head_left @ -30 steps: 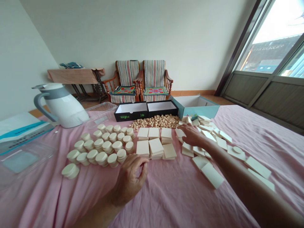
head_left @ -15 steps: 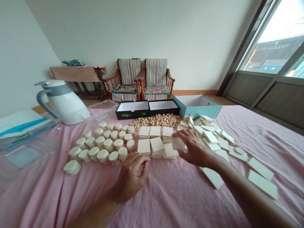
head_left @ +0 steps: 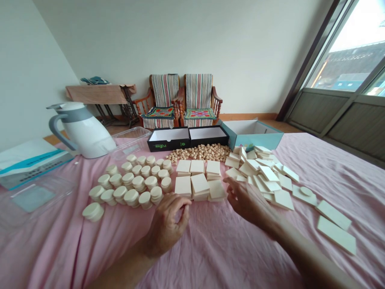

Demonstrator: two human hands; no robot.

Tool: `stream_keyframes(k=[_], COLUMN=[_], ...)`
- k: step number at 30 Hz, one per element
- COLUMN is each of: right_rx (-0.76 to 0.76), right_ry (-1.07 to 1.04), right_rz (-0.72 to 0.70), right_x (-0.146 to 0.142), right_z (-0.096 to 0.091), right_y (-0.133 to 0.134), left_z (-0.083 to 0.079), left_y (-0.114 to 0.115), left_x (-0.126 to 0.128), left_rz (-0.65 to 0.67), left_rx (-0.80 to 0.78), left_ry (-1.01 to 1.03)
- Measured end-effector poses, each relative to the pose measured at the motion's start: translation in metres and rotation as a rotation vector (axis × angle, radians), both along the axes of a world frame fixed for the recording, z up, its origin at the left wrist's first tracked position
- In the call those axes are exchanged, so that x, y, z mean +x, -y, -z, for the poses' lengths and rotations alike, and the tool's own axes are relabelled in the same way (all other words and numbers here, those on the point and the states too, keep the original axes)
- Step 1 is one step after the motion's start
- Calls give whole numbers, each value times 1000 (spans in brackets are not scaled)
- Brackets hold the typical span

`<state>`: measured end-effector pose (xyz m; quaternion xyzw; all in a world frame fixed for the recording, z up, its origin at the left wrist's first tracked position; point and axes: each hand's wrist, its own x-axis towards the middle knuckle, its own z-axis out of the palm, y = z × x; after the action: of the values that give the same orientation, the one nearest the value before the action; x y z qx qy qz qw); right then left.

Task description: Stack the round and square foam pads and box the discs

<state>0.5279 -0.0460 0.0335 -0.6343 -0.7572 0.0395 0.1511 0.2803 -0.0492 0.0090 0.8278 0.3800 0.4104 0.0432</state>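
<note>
My right hand (head_left: 246, 200) is just right of the front-right stack of pale square tiles (head_left: 216, 189), its thumb and fingers apart, with no tile visible in them. Resting on the pink cloth, my left hand (head_left: 168, 218) is loosely curled, and nothing shows in it. It lies between the square stacks and several stacks of pale round discs (head_left: 131, 196). Other square stacks stand in two rows, such as the one with a turned top tile (head_left: 200, 183). Loose square tiles (head_left: 268, 173) are heaped right of my right hand, a single disc (head_left: 306, 191) on one.
Small round wooden pieces (head_left: 204, 151) are piled behind the square stacks. Beyond them are two black boxes (head_left: 168, 145) and a light blue box (head_left: 255, 141). At left are a white jug (head_left: 87, 134), clear plastic trays (head_left: 30, 200) and a white-and-blue carton (head_left: 33, 162).
My right hand held a square tile over the stacks; it has let it go and drawn down toward me. A tile lies on the front-right stack. My left hand stayed put.
</note>
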Motion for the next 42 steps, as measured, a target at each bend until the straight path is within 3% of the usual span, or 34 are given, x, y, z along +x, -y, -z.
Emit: stream_keyframes(k=[4,10,13,19,26,32,42], right_rx=[-67,-3,5,-60,10,225,186], right_ry=[-5,-132,-167,-117,-157,-240,-222], right_rz=[-26,-33,-107,-131,-124,-174,-208], right_x=[-5,2,5,-1,-3,-17,-27], right_z=[1,4,4,12,11,3,11], right_y=[3,-2,1,6,5,7,10], left_z=[-2,-1,0,1,-2,-6,-8], left_y=[0,0,0,-1,1,2,5], left_x=[1,0,0,0,0,0,6], left_rz=[0,0,1,5,-10,-149,-139], left_rx=[12,9,1,1,27,125,129], left_ry=[-2,-2,-6,-8,20,-60,-173])
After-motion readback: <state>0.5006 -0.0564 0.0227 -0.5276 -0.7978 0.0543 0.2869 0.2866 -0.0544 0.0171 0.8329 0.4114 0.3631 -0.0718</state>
